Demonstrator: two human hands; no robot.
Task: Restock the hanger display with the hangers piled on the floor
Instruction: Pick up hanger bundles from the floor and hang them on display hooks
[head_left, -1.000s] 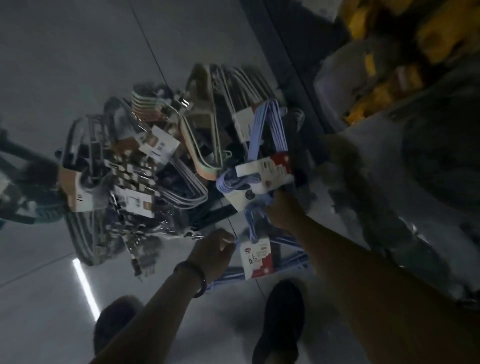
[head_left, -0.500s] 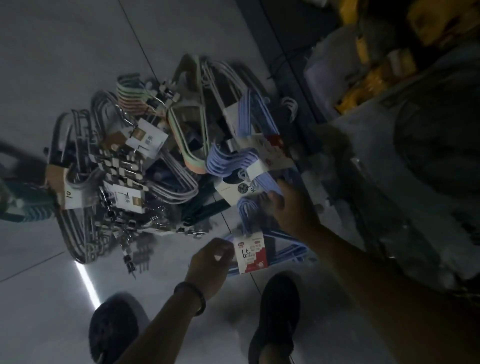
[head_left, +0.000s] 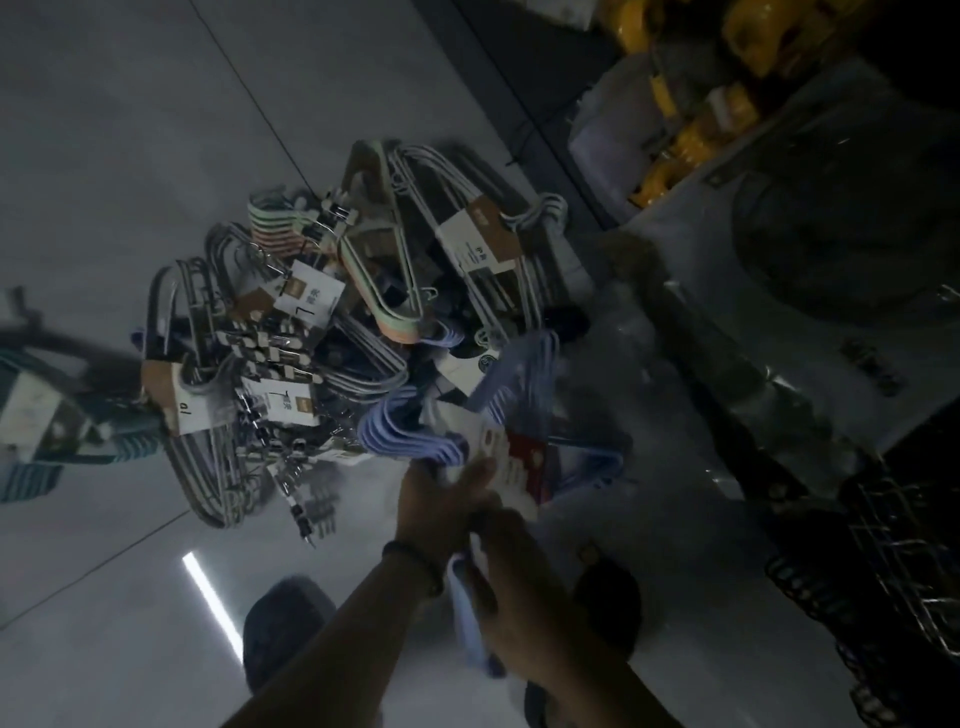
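Left hand (head_left: 436, 499): fingers curled on lilac plastic hangers (head_left: 397, 436)
Right hand (head_left: 511, 566): fingers wrapped round them
Hanger pile (head_left: 291, 338): tangled wire, glossy floor (head_left: 130, 130)

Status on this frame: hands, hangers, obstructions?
Gripping lilac hanger bundle: left hand, right hand. Rest of hanger pile on floor. No obstruction seen.

floor (head_left: 130, 156): glossy smooth tile | lilac hangers (head_left: 410, 441): smooth plastic | label (head_left: 511, 460) on them: card | wire hangers (head_left: 218, 488) left of them: shiny metal
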